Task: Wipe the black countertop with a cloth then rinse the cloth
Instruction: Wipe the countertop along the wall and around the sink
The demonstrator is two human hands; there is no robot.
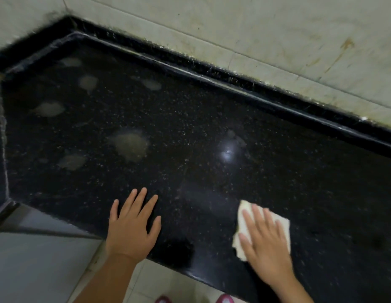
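Right hand flat, pressing cloth onto countertop to wipe; left hand splayed empty, bracing; pale smears remain.

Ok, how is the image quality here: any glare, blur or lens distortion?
Head view: a bright glare spot on the black countertop; straight edges bow from the wide-angle lens; the frame is soft overall, the right hand on the cloth slightly blurred; the left hand casts a dark shadow at the front edge.

Stained pale wall tiles rise behind a raised black back edge. Light floor tiles lie below, with pink footwear at the bottom margin.
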